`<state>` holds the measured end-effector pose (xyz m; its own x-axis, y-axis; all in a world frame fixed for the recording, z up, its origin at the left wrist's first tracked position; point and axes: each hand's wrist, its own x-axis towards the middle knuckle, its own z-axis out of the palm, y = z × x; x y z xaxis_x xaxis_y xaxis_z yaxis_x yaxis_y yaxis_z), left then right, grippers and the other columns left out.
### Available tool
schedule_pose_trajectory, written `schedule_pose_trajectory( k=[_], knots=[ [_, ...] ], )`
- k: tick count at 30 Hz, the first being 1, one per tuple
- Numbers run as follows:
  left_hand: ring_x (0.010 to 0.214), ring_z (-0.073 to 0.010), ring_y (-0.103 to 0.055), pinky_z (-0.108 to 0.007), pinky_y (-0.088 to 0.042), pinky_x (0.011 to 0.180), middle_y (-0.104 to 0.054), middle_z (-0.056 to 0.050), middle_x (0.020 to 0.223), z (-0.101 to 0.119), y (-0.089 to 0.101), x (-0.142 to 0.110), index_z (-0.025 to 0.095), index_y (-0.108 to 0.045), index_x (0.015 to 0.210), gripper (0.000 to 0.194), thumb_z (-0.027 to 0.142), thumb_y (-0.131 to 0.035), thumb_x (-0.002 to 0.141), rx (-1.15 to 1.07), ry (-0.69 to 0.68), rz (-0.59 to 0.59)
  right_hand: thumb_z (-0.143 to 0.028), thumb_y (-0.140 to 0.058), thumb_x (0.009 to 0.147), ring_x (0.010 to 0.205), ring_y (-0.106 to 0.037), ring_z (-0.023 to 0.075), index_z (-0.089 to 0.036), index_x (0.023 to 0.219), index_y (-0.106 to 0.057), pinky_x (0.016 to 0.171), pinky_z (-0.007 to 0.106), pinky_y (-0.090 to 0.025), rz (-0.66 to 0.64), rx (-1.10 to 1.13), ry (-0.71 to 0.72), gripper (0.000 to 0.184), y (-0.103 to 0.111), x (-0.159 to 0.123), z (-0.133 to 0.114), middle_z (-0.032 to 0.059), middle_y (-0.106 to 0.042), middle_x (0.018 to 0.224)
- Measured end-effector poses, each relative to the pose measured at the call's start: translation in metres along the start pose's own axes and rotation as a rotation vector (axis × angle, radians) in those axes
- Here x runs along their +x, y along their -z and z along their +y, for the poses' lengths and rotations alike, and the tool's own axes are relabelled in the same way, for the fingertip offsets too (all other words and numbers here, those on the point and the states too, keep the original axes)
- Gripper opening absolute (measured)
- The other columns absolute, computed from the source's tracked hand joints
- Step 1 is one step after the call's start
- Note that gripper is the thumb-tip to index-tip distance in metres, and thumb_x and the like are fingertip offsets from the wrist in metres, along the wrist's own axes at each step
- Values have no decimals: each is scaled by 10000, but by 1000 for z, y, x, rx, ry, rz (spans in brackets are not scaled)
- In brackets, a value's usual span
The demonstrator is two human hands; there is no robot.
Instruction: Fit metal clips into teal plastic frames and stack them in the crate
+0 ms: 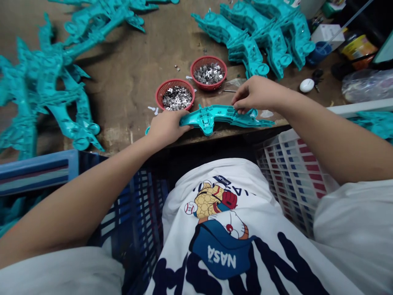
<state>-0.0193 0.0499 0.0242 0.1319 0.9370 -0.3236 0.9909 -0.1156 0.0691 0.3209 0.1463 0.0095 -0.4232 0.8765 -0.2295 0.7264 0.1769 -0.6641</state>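
Note:
A long, curved teal plastic part [211,116] lies along the front edge of the table. My left hand [167,128] is closed around its left end, thumb along the near side. Over the part's right half, the fingers of my right hand [250,96] are pinched together against its upper edge. Whatever sits between those fingertips is hidden. Just beyond the part stand two red baskets, a nearer one [158,98] and a farther one [225,73], both filled with small metal clips [178,98].
More teal parts are heaped at the left [55,82] and stacked in rows at the back right [258,32]. A thin metal rod [229,91] lies by the baskets. A white egg-shaped object [306,85] and a blue cup [321,52] are at right. Blue [73,164] and white [288,164] crates flank my lap.

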Motion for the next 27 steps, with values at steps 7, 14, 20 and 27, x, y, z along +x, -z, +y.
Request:
schedule_pose_trajectory(
  k=[7, 14, 20, 27],
  knots=[
    [1526, -467, -862, -522, -707, 1201, -933, -130, 1591, -1, -2, 1, 350, -858, 1690, 519, 507, -731, 1212, -12, -1, 4, -482, -1056, 988, 917, -931, 439, -276, 1189, -1024, 969, 664, -839, 42, -75, -5, 290, -4, -4, -6, 106, -874, 822],
    [1474, -435, -874, -490, -704, 1185, -937, -117, 1582, 1, -1, -1, 360, -858, 1677, 513, 520, -731, 1207, -8, 1, 1, -379, -927, 1017, 997, -940, 458, -258, 1255, -1042, 991, 629, -826, 29, -212, 13, 291, -3, -11, -16, 111, -894, 857],
    [1567, -474, -842, -535, -711, 1216, -907, -130, 1650, 3, -2, -1, 350, -829, 1716, 534, 483, -763, 1203, 6, -8, -15, -254, -879, 1005, 1109, -927, 457, -208, 1174, -1034, 1127, 602, -761, 82, -386, 49, 234, -7, -12, -24, 141, -941, 1005],
    [1583, -519, -826, -591, -711, 1240, -861, -186, 1712, 3, -8, 2, 288, -762, 1759, 593, 368, -753, 1171, 50, -22, -28, -332, -906, 1061, 1200, -905, 498, -224, 1134, -1026, 1173, 635, -715, 100, -496, 82, 178, -13, -16, -20, 173, -958, 1094]
  ],
)
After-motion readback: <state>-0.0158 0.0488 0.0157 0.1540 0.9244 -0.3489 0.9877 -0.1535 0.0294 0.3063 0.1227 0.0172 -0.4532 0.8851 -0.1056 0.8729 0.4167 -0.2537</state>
